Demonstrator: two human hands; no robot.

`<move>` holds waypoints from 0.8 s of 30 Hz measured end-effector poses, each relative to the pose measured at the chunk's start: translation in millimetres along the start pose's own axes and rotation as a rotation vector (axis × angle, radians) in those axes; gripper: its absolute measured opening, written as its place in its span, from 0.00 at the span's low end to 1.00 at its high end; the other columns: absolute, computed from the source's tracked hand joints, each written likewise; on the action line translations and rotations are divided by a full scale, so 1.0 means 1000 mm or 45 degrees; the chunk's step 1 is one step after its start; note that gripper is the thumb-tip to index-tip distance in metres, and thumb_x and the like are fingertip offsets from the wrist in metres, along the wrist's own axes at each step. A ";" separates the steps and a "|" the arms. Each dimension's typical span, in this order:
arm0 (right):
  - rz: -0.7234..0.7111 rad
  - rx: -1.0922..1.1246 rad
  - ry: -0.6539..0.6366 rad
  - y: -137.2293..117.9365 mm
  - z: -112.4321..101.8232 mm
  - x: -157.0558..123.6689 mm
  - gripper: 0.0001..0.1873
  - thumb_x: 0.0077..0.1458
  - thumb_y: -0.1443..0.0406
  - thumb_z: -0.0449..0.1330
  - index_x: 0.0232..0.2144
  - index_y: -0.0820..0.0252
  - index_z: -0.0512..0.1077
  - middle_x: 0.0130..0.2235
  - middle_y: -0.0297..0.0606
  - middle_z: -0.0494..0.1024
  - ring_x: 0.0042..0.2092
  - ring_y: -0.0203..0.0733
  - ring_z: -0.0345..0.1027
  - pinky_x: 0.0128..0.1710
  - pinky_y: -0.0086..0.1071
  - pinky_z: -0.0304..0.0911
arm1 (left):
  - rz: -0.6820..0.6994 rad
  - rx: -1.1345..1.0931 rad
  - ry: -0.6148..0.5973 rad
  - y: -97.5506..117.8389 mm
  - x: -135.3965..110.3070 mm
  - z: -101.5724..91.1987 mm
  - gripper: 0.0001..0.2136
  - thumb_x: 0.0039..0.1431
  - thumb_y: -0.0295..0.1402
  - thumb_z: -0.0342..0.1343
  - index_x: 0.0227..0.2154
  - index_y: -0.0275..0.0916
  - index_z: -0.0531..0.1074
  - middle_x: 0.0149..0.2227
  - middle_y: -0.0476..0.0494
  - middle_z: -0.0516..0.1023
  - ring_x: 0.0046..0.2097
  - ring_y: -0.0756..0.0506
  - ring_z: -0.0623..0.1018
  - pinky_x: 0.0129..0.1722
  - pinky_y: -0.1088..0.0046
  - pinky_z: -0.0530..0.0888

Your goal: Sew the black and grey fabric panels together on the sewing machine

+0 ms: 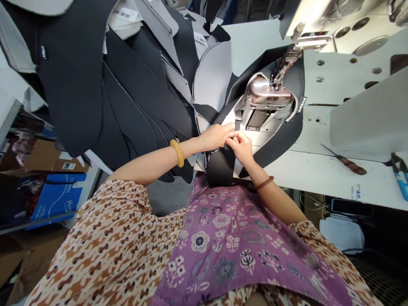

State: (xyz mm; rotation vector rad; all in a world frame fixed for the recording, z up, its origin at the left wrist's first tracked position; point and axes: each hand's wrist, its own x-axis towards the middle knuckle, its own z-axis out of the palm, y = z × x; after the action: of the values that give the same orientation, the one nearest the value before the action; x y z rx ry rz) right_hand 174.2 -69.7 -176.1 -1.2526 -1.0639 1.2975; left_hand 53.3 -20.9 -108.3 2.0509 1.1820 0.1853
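My left hand [216, 136] and my right hand [242, 146] meet in front of me, fingers pinched together on the edge of a black and grey seat-cover piece [223, 163] that hangs down toward my lap. The same piece curves around the sewing machine's post bed [266, 95], under the needle and presser foot [279, 76]. A white tag reading AIRBAG [302, 105] is sewn on its right edge. A yellow bangle sits on my left wrist, a brown band on my right.
A tall stack of black and grey cut fabric pieces [134, 80] lies at the left. The white machine table [344, 174] holds scissors [346, 161] and a blue tool [402, 178]. Cardboard and blue boxes [54, 199] stand low at the left.
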 end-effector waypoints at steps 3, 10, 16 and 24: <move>-0.023 0.024 0.083 0.002 0.001 0.000 0.13 0.41 0.57 0.58 0.22 0.61 0.62 0.18 0.26 0.55 0.23 0.28 0.46 0.25 0.27 0.46 | 0.027 0.062 -0.021 0.000 -0.001 0.001 0.04 0.57 0.27 0.47 0.30 0.41 0.65 0.17 0.55 0.66 0.20 0.50 0.68 0.27 0.76 0.58; 0.124 -0.033 0.299 0.012 -0.004 0.000 0.11 0.44 0.61 0.57 0.20 0.61 0.60 0.19 0.27 0.58 0.23 0.28 0.46 0.24 0.27 0.45 | -0.068 0.255 0.274 -0.002 -0.018 0.019 0.09 0.58 0.26 0.43 0.40 0.38 0.64 0.27 0.47 0.71 0.31 0.45 0.74 0.33 0.73 0.63; 0.139 -0.114 0.258 0.012 -0.001 0.000 0.09 0.46 0.64 0.57 0.21 0.61 0.60 0.18 0.25 0.57 0.22 0.28 0.47 0.25 0.27 0.45 | -0.181 0.218 0.576 -0.006 -0.023 0.051 0.05 0.57 0.24 0.46 0.34 0.38 0.64 0.38 0.41 0.73 0.39 0.46 0.74 0.38 0.72 0.67; 0.185 -0.129 0.241 0.014 -0.002 -0.002 0.09 0.48 0.66 0.56 0.21 0.62 0.60 0.18 0.25 0.57 0.22 0.28 0.47 0.25 0.27 0.45 | -0.283 0.144 0.726 -0.008 -0.016 0.061 0.05 0.55 0.22 0.48 0.31 0.39 0.61 0.37 0.42 0.71 0.40 0.46 0.73 0.39 0.72 0.69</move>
State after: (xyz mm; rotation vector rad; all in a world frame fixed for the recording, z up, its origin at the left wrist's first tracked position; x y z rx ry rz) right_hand 174.7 -73.5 -189.3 -1.5209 -0.9266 1.2170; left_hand 66.8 -63.5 -153.4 2.0024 1.7880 0.6377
